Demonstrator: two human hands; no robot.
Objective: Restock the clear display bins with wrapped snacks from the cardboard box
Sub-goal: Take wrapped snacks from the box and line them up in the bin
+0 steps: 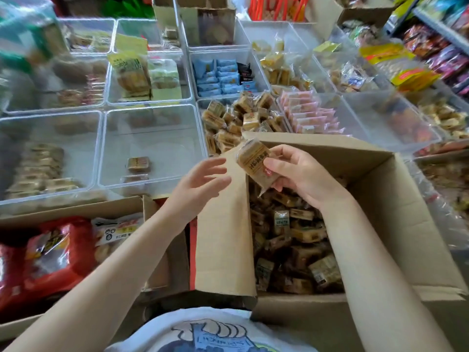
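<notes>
Snack bags in red wrappers (54, 252) fill a smaller carton (162, 265) at the lower left, beside a white-labelled pack (114, 231). Above it a clear bin (100, 148) at the near left holds a row of tan wrapped pieces (38, 168), and the next clear display bin (200, 138) to its right holds only two small brown packets (138, 164) lying apart on its floor. Next comes the left hand (200, 184), raised over the upright flap (223, 237) of the cardboard box, fingers spread and relaxed, grasping nothing, its fingertips just short of the wrapped snack (255, 162). That snack, a tan packet with dark print, is pinched between the thumb and curled fingers of the right hand (302, 174), held tilted above the box's near-left corner. Behind it a bin (200, 104) is heaped with matching tan packets (236, 118), with pink packs (309, 113) in the bin beside and blue packs (220, 77) behind. Below the right forearm the cardboard box (396, 199) lies open, piled with more of the same wrapped snacks (291, 245). Shelves of packaged goods (441, 47) run along the far right.
</notes>
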